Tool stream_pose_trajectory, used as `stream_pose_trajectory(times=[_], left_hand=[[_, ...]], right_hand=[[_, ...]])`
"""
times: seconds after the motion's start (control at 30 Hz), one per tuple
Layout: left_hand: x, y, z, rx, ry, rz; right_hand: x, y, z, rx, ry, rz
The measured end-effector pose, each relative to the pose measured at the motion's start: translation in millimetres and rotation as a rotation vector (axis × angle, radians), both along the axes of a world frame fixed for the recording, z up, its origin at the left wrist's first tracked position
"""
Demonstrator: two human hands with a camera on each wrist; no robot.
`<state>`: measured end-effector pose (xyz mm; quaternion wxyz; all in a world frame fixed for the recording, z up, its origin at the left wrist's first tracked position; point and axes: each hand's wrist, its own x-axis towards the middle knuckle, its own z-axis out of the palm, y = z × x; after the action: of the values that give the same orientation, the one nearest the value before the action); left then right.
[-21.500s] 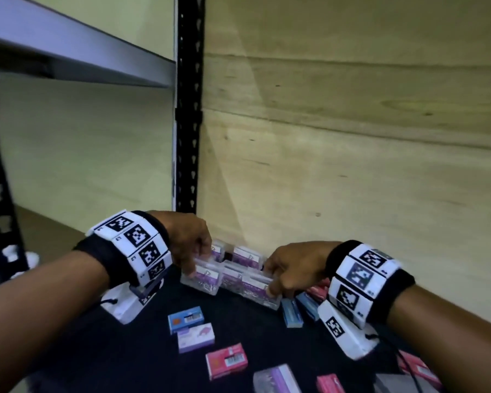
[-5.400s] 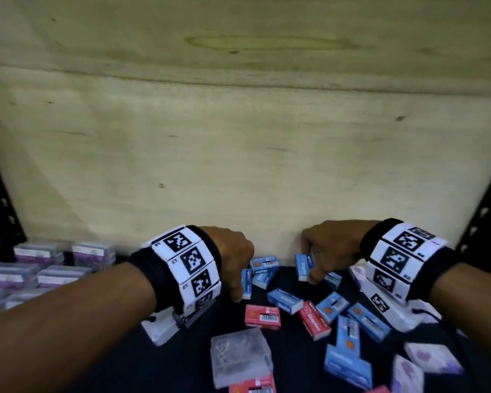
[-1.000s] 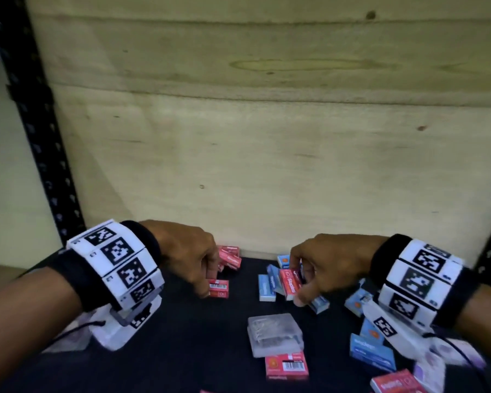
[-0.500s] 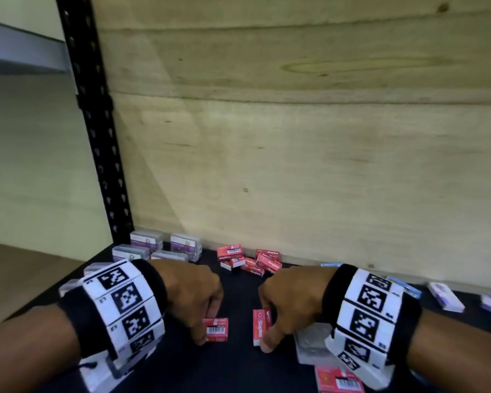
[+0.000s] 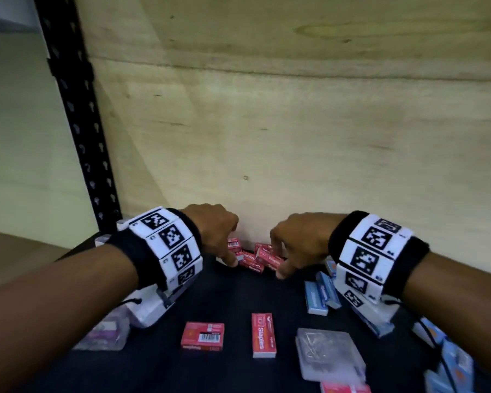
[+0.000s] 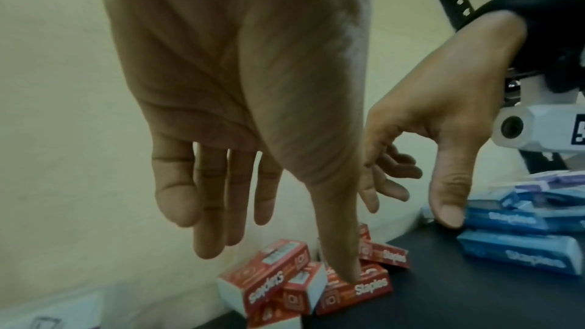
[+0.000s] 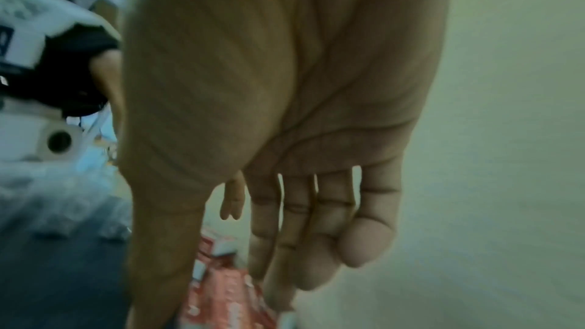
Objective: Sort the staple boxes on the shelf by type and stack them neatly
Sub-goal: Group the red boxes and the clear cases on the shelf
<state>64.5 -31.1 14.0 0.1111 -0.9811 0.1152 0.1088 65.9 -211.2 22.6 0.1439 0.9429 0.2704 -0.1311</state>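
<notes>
I have both hands down at the back of the shelf (image 5: 238, 302), over the heap of red boxes (image 5: 260, 258) that lies against the plywood wall (image 5: 295, 137). My left hand (image 5: 214, 232) hangs with fingers straight and loose; in the left wrist view its thumb (image 6: 340, 247) points down onto a red box marked Staples (image 6: 354, 292), though I cannot tell whether it touches. So the left grip is released and holds nothing. My right hand (image 5: 298, 239) is the same, fingers (image 7: 296, 232) extended and relaxed just above the red heap (image 7: 228, 294), grip released. Nearer to me two more red boxes lie flat and apart on the dark shelf, one barcode up (image 5: 202, 336), one with the Staples side up (image 5: 263, 338). A clear plastic box (image 5: 329, 354) sits just right of them. Blue boxes (image 5: 319, 296) are piled to the right, by my right wrist, and purple-labelled clear ones (image 5: 108, 333) lie under my left forearm.
</notes>
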Motion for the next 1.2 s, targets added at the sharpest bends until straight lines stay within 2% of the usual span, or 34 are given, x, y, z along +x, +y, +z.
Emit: stream_pose_trajectory(times=[0.33, 0.53, 0.7, 0.9, 1.2], left_hand=[[26, -10, -20, 0.000, 0.050, -0.024], [31, -13, -26, 0.033, 0.023, -0.030], [29, -11, -24, 0.011, 0.024, -0.041], [20, -9, -16, 0.000, 0.056, -0.047], [-12, 0, -4, -0.022, 0.150, -0.039]], right_hand=[[24, 24, -12, -0.137, -0.137, 0.079], [26, 35, -15, -0.185, -0.124, 0.092], [27, 34, -17, -0.150, -0.048, 0.020], [22, 25, -14, -0.144, -0.039, -0.021], [-7, 15, -11, -0.106, 0.008, 0.049]])
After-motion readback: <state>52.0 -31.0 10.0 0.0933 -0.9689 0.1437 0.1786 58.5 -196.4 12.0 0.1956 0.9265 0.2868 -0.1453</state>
